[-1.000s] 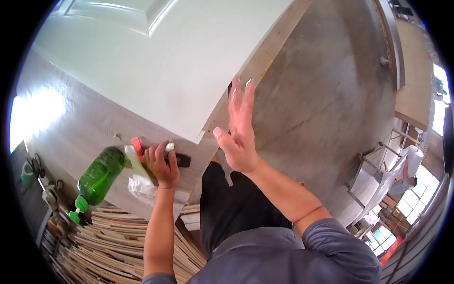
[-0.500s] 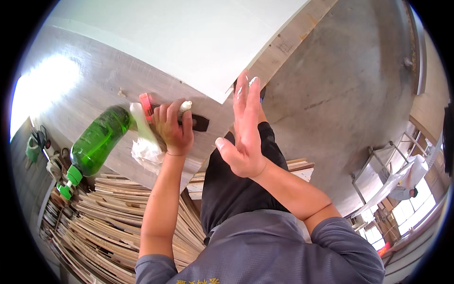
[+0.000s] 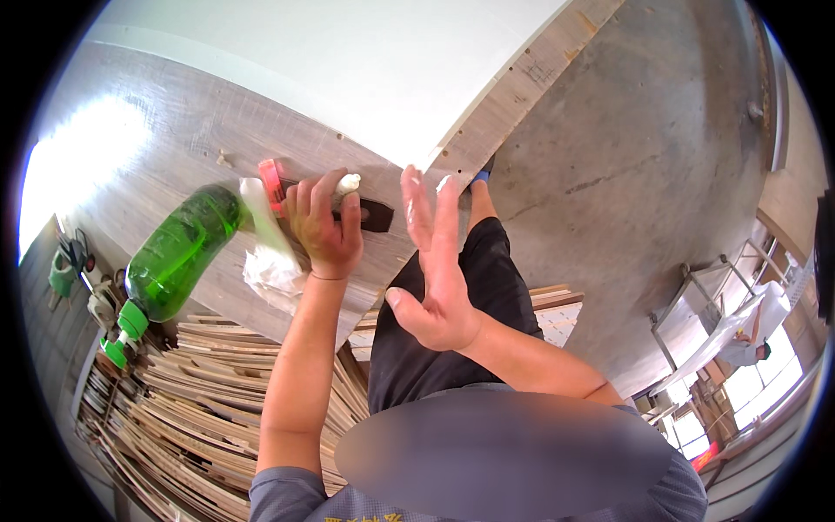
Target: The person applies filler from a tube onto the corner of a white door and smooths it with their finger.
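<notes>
Fingers (image 3: 323, 202) of my left hand (image 3: 323, 228) curl shut over a dark flat tool (image 3: 376, 215) with a red end (image 3: 271, 184), pressed on the grey tabletop (image 3: 174, 139). White panel (image 3: 348, 61) lies just above. Green plastic bottle (image 3: 178, 252) on its side, left of that hand; crumpled white wrap (image 3: 271, 271) beside the wrist. Right hand (image 3: 439, 270) flat, fingers spread, holding nothing, I note.

The left hand (image 3: 323, 222) curls its fingers in a closed grip, arm extended forward, while the right hand (image 3: 439, 274) hangs open, fingers straight and spread.
</notes>
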Action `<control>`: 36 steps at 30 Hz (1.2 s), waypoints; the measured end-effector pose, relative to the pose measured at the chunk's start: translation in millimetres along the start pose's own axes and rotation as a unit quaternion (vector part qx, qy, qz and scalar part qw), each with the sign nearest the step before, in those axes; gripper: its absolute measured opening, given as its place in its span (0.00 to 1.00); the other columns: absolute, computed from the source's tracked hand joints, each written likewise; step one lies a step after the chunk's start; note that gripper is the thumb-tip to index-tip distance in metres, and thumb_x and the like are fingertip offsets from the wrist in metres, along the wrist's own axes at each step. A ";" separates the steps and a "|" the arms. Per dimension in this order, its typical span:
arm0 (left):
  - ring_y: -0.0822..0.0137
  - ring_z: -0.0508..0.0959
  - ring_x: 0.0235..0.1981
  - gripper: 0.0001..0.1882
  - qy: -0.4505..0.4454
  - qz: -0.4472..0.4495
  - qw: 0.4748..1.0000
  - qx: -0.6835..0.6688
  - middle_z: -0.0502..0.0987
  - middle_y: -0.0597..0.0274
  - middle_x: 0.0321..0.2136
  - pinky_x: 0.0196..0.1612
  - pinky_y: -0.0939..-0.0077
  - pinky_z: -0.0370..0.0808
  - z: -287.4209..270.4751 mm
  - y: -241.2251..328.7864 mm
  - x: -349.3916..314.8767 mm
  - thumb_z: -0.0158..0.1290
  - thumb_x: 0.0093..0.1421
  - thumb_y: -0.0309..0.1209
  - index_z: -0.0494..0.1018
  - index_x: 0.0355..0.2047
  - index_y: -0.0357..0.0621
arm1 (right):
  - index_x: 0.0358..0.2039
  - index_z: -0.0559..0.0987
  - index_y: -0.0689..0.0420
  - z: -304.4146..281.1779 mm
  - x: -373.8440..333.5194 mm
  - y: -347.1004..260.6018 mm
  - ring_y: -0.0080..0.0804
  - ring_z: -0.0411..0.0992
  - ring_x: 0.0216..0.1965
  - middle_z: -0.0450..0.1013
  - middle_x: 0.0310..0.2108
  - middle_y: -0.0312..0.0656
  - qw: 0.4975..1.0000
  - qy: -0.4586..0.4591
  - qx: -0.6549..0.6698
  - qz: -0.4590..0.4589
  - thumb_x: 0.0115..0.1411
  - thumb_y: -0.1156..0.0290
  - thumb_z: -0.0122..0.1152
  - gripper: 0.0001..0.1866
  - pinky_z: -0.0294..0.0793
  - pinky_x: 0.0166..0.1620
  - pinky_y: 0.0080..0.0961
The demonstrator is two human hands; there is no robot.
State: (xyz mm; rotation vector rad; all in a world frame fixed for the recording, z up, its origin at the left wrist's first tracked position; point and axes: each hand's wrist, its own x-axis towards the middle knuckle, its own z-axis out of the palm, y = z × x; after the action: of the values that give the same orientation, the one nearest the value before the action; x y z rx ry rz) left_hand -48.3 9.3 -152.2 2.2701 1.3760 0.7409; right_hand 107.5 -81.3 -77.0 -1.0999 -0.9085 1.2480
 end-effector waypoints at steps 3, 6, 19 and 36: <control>0.52 0.74 0.39 0.14 0.000 0.001 1.000 -0.005 0.79 0.58 0.38 0.46 0.57 0.68 0.1 0.2 0.1 0.55 0.67 0.38 0.79 0.48 0.46 | 0.77 0.23 0.62 -3.6 1.5 -6.2 0.58 0.29 0.81 0.26 0.80 0.63 0.986 0.073 -0.150 0.015 0.54 0.80 0.61 0.65 0.30 0.78 0.52; 0.51 0.74 0.39 0.14 -0.002 -0.004 1.000 -0.006 0.79 0.57 0.39 0.46 0.57 0.68 -1.4 -2.6 -0.7 0.55 0.67 0.39 0.79 0.48 0.46 | 0.78 0.27 0.60 -29.9 27.5 3.3 0.58 0.33 0.81 0.27 0.80 0.62 0.937 0.170 -0.302 -0.048 0.53 0.76 0.75 0.70 0.38 0.78 0.55; 0.43 0.74 0.41 0.15 -0.027 -0.035 0.999 -0.010 0.78 0.49 0.38 0.50 0.49 0.68 -7.3 8.3 -1.5 0.51 0.69 0.37 0.78 0.47 0.39 | 0.77 0.48 0.64 -66.3 66.6 -39.7 0.65 0.50 0.77 0.47 0.77 0.66 0.887 -0.014 -0.432 -0.161 0.57 0.67 0.71 0.55 0.49 0.77 0.54; 0.61 0.75 0.54 0.20 0.193 -0.172 0.963 -0.080 0.74 0.53 0.56 0.57 0.69 0.71 0.3 77.9 216.1 0.40 0.78 0.33 0.70 0.60 0.32 | 0.79 0.50 0.55 -184.1 292.3 -92.2 0.48 0.43 0.81 0.44 0.80 0.53 0.818 -0.251 -0.489 -0.170 0.65 0.43 0.62 0.52 0.43 0.80 0.45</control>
State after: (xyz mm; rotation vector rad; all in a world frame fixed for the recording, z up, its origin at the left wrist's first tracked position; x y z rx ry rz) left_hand 88.0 167.6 -56.6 1.7548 1.7511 1.1641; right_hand 344.2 185.2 -49.0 -1.2860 -2.2075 0.7278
